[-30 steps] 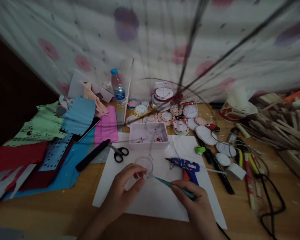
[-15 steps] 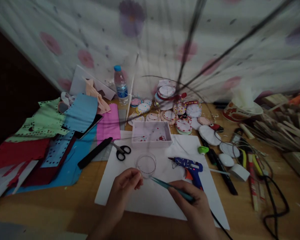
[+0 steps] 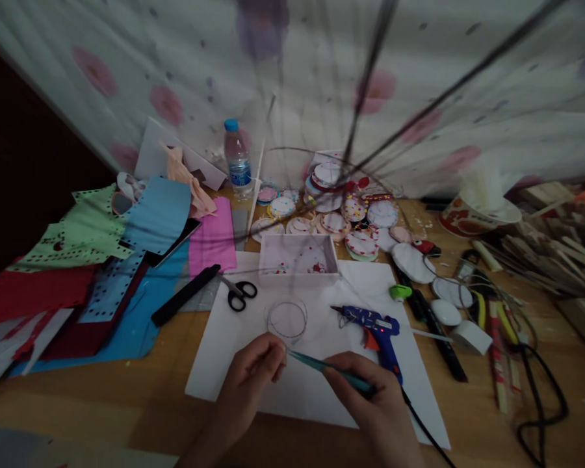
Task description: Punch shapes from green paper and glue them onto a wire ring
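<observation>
My left hand (image 3: 247,383) pinches the near edge of a thin wire ring (image 3: 286,320) that rests over a white sheet (image 3: 224,354). My right hand (image 3: 377,406) is closed round a teal-handled tool (image 3: 329,368) whose tip meets the ring next to my left fingertips. A blue glue gun (image 3: 373,327) lies on the sheet just right of the ring, its red light on. Beyond the ring stands a shallow white box (image 3: 299,261) holding small red bits.
Black scissors (image 3: 238,294) and a long black bar (image 3: 185,304) lie left of the sheet. Coloured felt sheets (image 3: 92,273) fill the left. Round decorated discs (image 3: 341,218), a water bottle (image 3: 237,159), a cup (image 3: 468,214), wooden sticks (image 3: 546,253) and pens and cables (image 3: 497,325) crowd the back and right.
The view has shifted slightly, so things sit a little right of and above where they were. Both hands stay at the ring, the left fingers now closer together on it.
</observation>
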Motion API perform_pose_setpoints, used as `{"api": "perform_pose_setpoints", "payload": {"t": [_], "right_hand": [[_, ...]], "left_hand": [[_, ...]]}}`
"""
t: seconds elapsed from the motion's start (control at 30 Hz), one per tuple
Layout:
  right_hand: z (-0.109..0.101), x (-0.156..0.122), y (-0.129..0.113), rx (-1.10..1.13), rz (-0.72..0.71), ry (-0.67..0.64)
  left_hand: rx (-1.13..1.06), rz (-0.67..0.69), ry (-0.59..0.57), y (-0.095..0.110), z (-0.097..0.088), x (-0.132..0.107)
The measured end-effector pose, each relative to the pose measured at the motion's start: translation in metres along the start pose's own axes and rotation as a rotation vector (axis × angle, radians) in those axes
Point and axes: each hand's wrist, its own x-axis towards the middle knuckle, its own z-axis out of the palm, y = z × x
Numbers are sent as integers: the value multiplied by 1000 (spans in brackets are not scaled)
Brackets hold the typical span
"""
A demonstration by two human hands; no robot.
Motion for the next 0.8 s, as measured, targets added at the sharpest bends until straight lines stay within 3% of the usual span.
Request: {"api": "perform_pose_setpoints", "payload": {"t": [0.37,0.47,0.6,0.7,0.8], "right_hand": [[-1,-1,0,47,73,-29],[-3,1,0,36,62,-12],[-3,0,3,50,61,14],[-1,-1,5,74,75,31],[2,-2,6,81,82,27]], "left_hand": [[58,-8,-7,0,-2,1],[298,22,80,-9,-11,2],[814,187,262,-29,-35,10],[923,234,315,-35,-50,16],[859,347,385,-28,-53,15]]}}
